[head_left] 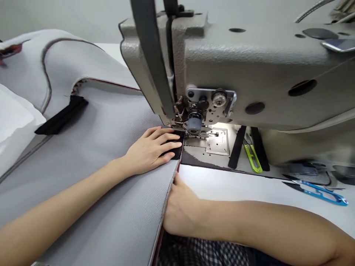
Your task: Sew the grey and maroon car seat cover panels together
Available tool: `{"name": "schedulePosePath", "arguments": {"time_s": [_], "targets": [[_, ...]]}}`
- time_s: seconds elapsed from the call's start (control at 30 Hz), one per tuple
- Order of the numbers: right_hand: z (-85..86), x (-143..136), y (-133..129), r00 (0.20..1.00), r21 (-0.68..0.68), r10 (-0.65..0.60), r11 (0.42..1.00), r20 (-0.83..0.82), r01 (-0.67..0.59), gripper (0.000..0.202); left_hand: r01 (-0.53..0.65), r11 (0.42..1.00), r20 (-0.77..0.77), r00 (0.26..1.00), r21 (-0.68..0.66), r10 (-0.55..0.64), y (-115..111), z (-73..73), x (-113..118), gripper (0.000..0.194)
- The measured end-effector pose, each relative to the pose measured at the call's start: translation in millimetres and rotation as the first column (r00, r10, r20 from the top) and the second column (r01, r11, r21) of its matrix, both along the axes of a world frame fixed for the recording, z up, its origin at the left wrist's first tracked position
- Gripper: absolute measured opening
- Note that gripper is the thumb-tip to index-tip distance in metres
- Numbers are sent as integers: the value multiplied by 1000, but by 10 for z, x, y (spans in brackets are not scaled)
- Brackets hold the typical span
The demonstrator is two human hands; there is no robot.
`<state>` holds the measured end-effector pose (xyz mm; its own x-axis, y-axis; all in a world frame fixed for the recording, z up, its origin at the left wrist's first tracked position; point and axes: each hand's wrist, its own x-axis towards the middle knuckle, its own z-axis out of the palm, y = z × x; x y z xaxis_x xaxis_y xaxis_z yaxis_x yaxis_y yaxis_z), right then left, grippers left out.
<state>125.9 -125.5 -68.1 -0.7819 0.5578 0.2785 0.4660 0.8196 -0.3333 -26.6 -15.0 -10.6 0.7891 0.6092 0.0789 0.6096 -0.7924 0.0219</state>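
Note:
A large grey padded fabric piece (111, 111) with a dark red edge lies across the left side and runs up to the sewing machine (244, 77). Flat on it rests my left hand (151, 151), fingers spread, their tips on a black fabric strip (177, 147) beside the presser foot. My right hand (180, 207) is at the fabric's right edge, nearer to me. Its fingers go under the fabric and are mostly hidden, so their grip does not show. The needle area is partly hidden behind the machine head.
Yellow-green thread snips (253, 155) lie between two black strips (237, 147) right of the needle plate (217, 142). Blue thread snips (323, 192) are farther right on the white table (235, 186). Another black strip (62, 115) and a white sheet (16, 122) lie at left.

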Motion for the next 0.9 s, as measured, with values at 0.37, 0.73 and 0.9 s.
{"name": "schedulePosePath", "arguments": {"time_s": [0.37, 0.73, 0.9], "targets": [[281, 79, -287, 952, -118, 299, 945, -58, -304, 15, 123, 991, 203, 970, 57, -132, -244, -69, -33, 32], [209, 44, -304, 965, -81, 244, 965, -92, -251, 10, 42, 997, 164, 985, 68, -53, -430, -57, 20, 32], [101, 15, -331, 979, -3, 185, 982, -84, -186, 15, 29, 992, 60, 998, 122, -36, -461, 23, 46, 36]]}}
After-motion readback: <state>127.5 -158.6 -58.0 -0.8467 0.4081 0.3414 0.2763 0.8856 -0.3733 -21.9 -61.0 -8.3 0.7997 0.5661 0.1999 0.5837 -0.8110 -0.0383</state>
